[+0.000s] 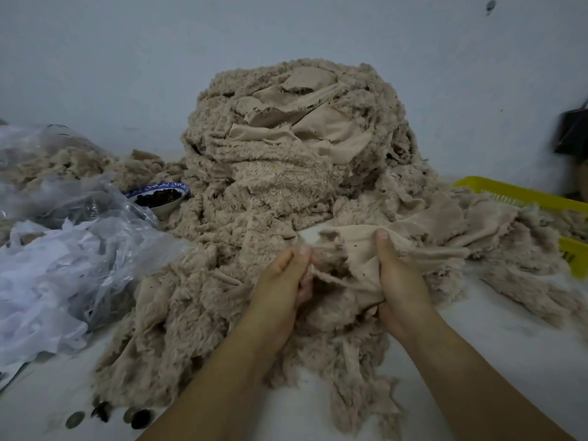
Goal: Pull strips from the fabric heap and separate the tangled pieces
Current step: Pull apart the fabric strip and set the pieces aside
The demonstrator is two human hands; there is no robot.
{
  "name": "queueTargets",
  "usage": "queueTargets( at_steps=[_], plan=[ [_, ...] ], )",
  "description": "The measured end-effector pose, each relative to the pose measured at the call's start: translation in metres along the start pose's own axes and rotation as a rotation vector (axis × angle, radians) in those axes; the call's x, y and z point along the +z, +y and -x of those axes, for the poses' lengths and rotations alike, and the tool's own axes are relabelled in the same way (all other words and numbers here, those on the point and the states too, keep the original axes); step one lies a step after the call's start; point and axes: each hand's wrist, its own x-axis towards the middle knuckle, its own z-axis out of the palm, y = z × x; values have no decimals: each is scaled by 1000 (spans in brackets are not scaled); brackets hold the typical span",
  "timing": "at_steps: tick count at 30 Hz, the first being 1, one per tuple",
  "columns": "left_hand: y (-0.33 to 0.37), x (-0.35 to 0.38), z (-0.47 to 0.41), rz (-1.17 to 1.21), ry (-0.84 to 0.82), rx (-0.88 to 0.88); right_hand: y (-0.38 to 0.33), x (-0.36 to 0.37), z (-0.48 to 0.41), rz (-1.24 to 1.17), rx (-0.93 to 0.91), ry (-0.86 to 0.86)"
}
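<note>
Currently, a ragged beige strip of fleecy fabric with a smooth backing (pixel 346 259) is being held by both hands over the near middle of the white tabletop (pixel 509 329). It is just in front of the tall heap of beige fleecy fabric scraps (pixel 296 138), which is piled toward the far edge. The strip's frayed left end is being pinched by the left hand (pixel 280 281), whose grip is a tight press of thumb against curled fingers. The smooth side is being gripped by the right hand (pixel 397 275), with the thumb laid on top and the fingers curled under a bunched fold. The same piece is thus being held in both grips. Its right part is being left to trail toward the right edge, over other scraps near a yellow slotted plastic basket (pixel 521 195).

The step in hand is judged to be the freeing of this strip from the tangle beneath it. It is being done well if the hands are being drawn apart slowly and raised a little, with each pinch taken close to the snag. Where a neighbouring scrap is being dragged along, the pull is better eased and the knot worked loose than torn. Care is also being called for at the heap's left foot. A blue-and-white bowl of dark pieces (pixel 159 195) is sitting just beside it, next to crumpled clear plastic bags (pixel 63 249), and a hard tug could tip fabric onto it.
</note>
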Motion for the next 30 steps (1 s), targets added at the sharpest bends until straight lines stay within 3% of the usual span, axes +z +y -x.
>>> queueTargets(
  at_steps=[2, 5, 7, 9, 11, 14, 16, 19, 21, 23, 26, 28, 30],
  plan=[
    [2, -2, -4, 231, 35, -4, 1, 1, 0, -20, 23, 11],
    [12, -20, -12, 545, 223, -22, -3, -2, -1, -89, 41, 52],
    [21, -37, -16, 605, 364, -16, -10, -10, -6, -149, 60, 103],
    [22, -40, -15, 349, 424, -21, -12, -15, -9, -155, 81, 99],
    [14, -24, -8, -87, 371, 5, -8, -13, -8, -135, 94, 53],
    [1, 0, 5, -592, 219, 242, -1, -6, -3, -111, 87, -10],
    [-2, 4, 8, -776, 107, 389, 1, -5, -4, -114, 61, -3],
    [-14, 11, 8, -987, -94, 422, -1, -3, -4, -96, 72, 40],
    [-19, 14, 10, -1049, -91, 436, -1, -1, -5, -122, 101, 43],
    [-18, 10, 8, -876, -9, 343, 0, 0, -7, -182, 97, 14],
    [-9, 1, 3, -371, 108, 51, 2, -1, -7, -227, 45, -133],
    [-6, -2, -1, 9, 86, -119, 5, 0, -3, -87, 7, -250],
    [-2, -3, 0, 152, 70, -170, 10, 5, 4, 132, -12, -335]
  ],
)
